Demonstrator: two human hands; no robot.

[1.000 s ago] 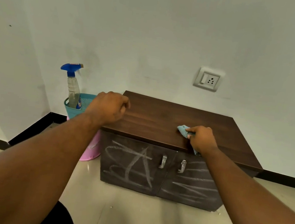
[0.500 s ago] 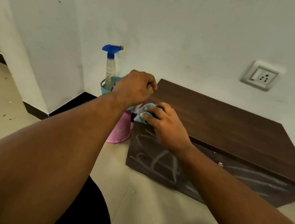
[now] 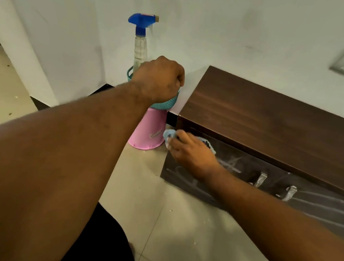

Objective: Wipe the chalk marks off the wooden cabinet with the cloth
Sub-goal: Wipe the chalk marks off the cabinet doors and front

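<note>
Floor (image 3: 177, 227): pale beige tiles with thin grout lines.
Cabinet (image 3: 274, 125): dark wood, stands directly on the floor with its back to the wall.
Pink bucket (image 3: 147, 127): on the floor just beside the cabinet's end nearest the room corner.
White specks (image 3: 171, 210): scattered on the tiles in front of the cabinet.

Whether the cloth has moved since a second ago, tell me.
Yes: the cloth went left along the cabinet top and down onto the left door's upper corner.
</note>
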